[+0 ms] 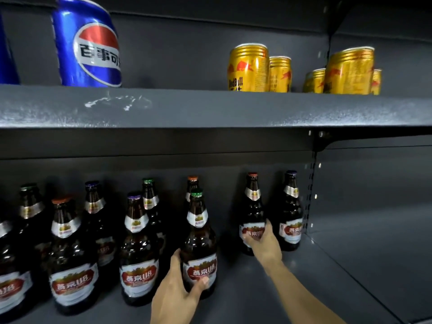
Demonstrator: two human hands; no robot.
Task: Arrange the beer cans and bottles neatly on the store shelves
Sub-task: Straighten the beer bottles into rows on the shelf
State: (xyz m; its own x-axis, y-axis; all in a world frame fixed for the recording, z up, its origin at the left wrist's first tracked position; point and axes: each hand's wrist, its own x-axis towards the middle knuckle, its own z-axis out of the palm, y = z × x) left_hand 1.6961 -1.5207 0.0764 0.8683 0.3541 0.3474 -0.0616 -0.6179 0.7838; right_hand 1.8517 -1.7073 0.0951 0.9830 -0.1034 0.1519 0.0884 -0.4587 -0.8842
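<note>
The dark grey shelving unit (210, 108) filled the view, with an upper shelf and a lower shelf (315, 288). On the upper shelf, a blue cola can (86, 45) stood at the left, and gold energy-drink cans (249, 67) stood in two groups at the right. On the lower shelf, brown beer bottles (72, 253) stood upright in loose rows from the left edge toward the centre. A green-capped bottle (198, 244) stood near the front, right of those rows. The left hand (177, 293) gripped its lower body, thumb across the label. A red-capped bottle (253, 213) stood farther back and to the right. The right hand (264, 242) gripped it at label height. A purple-capped bottle (291, 211) stood just beside it, at the far right.
</note>
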